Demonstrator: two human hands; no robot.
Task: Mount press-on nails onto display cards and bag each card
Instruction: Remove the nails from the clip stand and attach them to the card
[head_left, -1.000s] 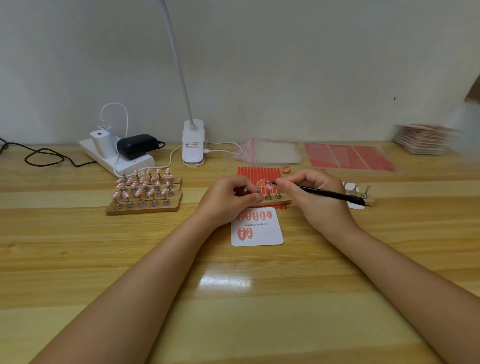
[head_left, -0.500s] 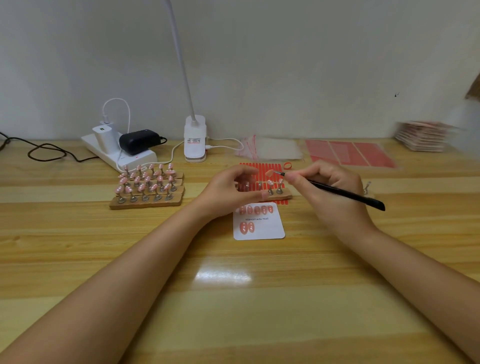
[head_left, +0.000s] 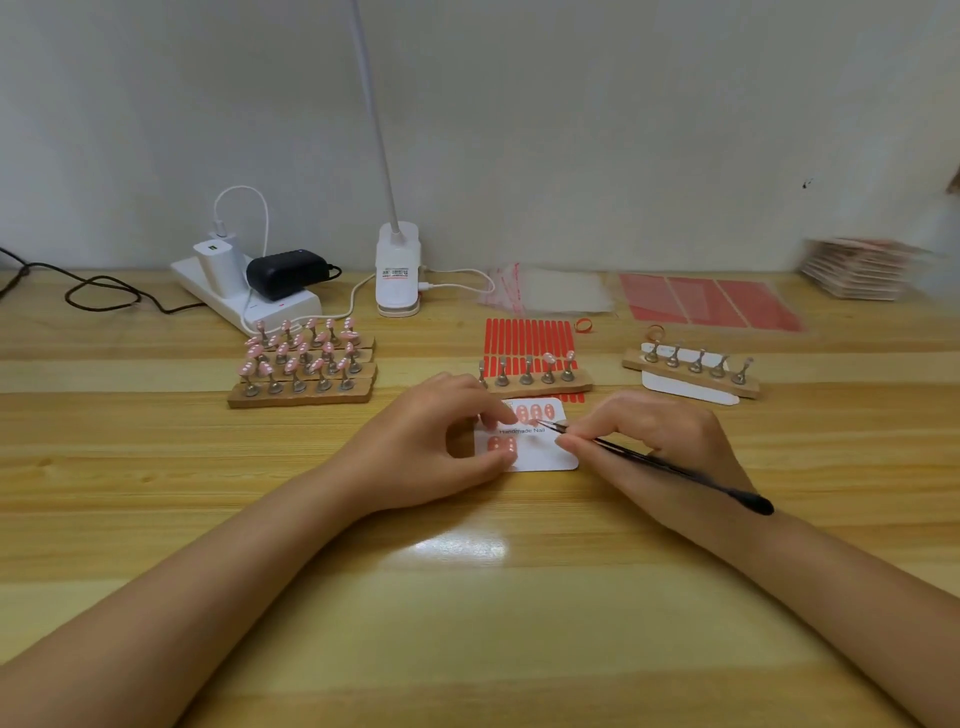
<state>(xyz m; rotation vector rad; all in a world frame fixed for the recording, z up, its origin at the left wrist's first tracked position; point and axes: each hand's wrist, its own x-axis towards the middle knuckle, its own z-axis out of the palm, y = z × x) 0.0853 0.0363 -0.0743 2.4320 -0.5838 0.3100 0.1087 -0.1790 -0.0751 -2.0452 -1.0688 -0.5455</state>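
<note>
A white display card (head_left: 545, 452) printed "Handmade Nail" lies on the wooden table, with a row of pink nails (head_left: 535, 413) along its top and two more at lower left. My left hand (head_left: 441, 441) pinches the card's left edge between thumb and forefinger. My right hand (head_left: 654, 441) grips black tweezers (head_left: 649, 460), their tip over the card's top row. Just behind stands a wooden holder (head_left: 540, 384) with metal stands, two still carrying nails.
Several wooden holders full of pink nails (head_left: 306, 364) sit at left. A red sticker strip sheet (head_left: 530, 338), clear bags (head_left: 550, 291), red sheets (head_left: 706, 306), an emptied holder (head_left: 691, 371), a lamp base (head_left: 397, 275), a power strip (head_left: 244, 301) and a card stack (head_left: 857, 267) lie behind.
Both hands came down and toward me from the holder to the card. The tweezers' tip now sits at the card's top row, and my left hand pinches the card.
</note>
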